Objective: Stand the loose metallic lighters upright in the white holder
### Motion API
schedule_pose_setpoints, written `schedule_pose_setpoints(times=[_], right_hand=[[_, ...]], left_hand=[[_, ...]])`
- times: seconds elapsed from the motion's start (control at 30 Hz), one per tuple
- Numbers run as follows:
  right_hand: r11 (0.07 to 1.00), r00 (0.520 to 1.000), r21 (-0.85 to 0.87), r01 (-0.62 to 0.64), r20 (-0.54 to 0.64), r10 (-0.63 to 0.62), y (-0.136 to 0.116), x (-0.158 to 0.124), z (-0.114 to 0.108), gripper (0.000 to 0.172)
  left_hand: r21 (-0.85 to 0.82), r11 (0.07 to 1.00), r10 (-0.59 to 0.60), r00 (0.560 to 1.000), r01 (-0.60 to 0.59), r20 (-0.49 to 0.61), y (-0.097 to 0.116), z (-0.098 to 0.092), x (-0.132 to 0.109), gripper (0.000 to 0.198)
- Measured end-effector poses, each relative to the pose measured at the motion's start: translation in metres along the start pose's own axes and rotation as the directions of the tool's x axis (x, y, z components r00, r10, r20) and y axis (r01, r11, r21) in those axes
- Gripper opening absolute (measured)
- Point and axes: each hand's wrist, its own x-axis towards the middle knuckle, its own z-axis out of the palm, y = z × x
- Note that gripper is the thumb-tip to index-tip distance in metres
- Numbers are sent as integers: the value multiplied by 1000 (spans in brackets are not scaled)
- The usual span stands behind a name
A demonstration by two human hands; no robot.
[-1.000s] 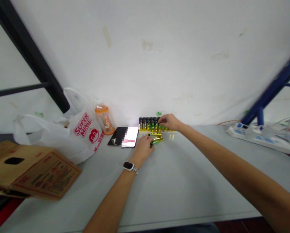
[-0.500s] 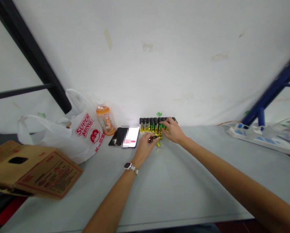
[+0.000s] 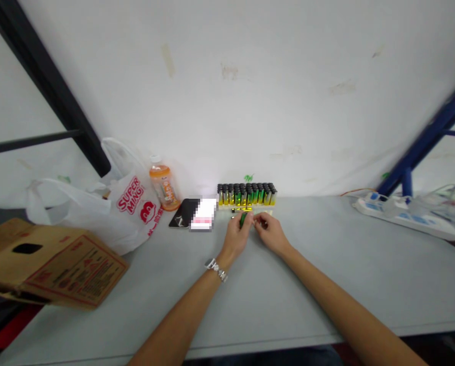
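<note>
Between the thumb and fingers of my left hand [image 3: 237, 236] is a small green lighter-like tube [image 3: 243, 219], mostly covered by the hand. My right hand [image 3: 270, 231] is close beside it, fingers curled and pinched; whatever they hold is too small to make out. Just behind the hands, several upright black-topped lighter-like tubes [image 3: 246, 195] with yellow and green bodies stand in close rows against the wall. A yellow tube with a dark end [image 3: 244, 209] lies in front of these rows.
To the left are a phone [image 3: 183, 212] with a lit screen area, an orange drink bottle [image 3: 165, 188], a white plastic bag [image 3: 124, 223] and a cardboard box [image 3: 74, 272]. A white power strip [image 3: 406, 218] with cables lies at the right, near a blue metal post [image 3: 429, 134].
My right hand has left the standing rows and come down toward me, beside my left hand. My left hand has shifted slightly right and nearer, and green now shows in it.
</note>
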Motion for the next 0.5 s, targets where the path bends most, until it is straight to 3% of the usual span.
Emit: schedule_pose_setpoints(times=[0.17, 0.5], right_hand=[[997, 989, -73, 38, 145, -27, 1, -5, 2, 13], [993, 981, -101, 65, 189, -45, 1, -4, 1, 12]], left_hand=[[224, 975, 14, 999, -4, -43, 3, -1, -3, 44], [309, 951, 17, 1000, -10, -20, -6, 3, -2, 32]])
